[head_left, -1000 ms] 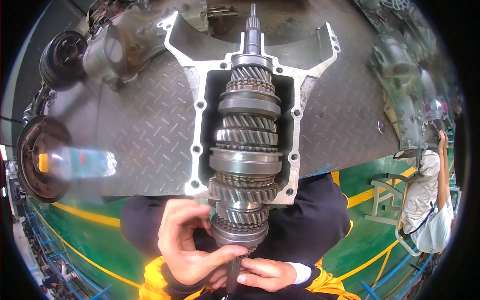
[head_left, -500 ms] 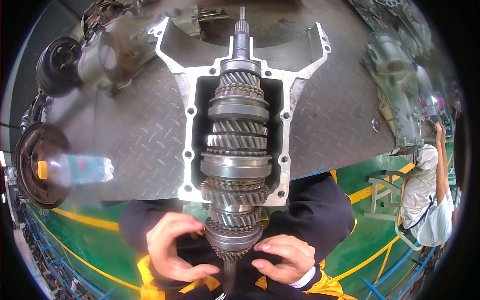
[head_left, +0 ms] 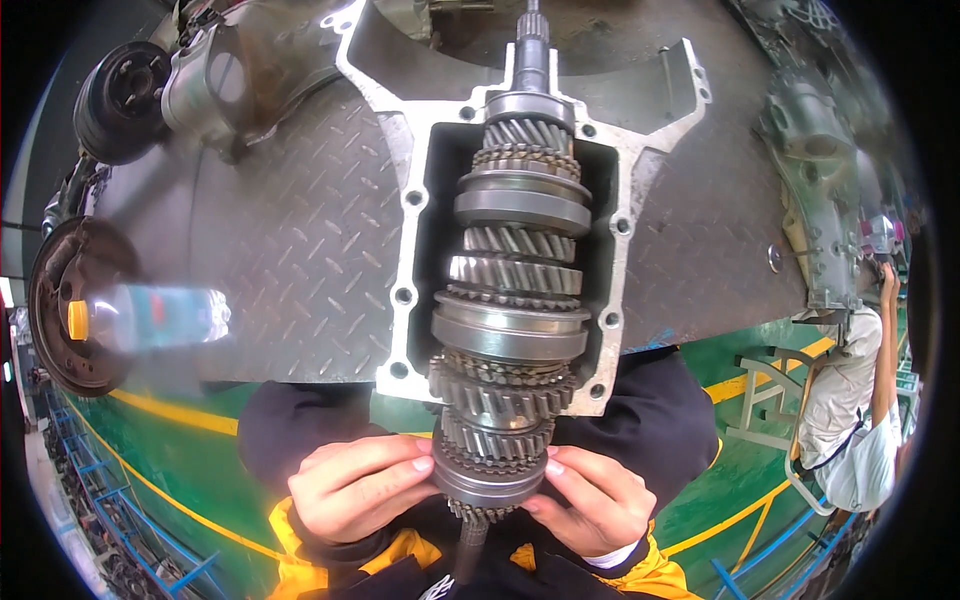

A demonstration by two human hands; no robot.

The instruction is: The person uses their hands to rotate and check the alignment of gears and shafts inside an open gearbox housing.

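A gear shaft [head_left: 515,275] with several helical gears and smooth ring sleeves lies in an open cast-metal gearbox housing [head_left: 407,245]. Its near end sticks out past the housing, toward my body. On that end sits a grey synchronizer sleeve [head_left: 490,483]. My left hand [head_left: 362,487] presses its fingertips on the sleeve's left side. From the right, my right hand [head_left: 597,500] pinches the same sleeve between thumb and fingers. A splined shaft end [head_left: 472,545] points down below the sleeve.
The housing rests on a tread-plate table [head_left: 285,230]. At left are a plastic bottle with a yellow cap [head_left: 155,317], a rusty brake drum or disc [head_left: 85,255] and another metal casing [head_left: 210,90]. More castings [head_left: 815,170] lie at right, where a seated person [head_left: 850,420] is.
Both hands have closed in from the sides onto the synchronizer sleeve; before, their fingers were more spread. The housing and shaft now appear farther right and slightly tilted in the picture.
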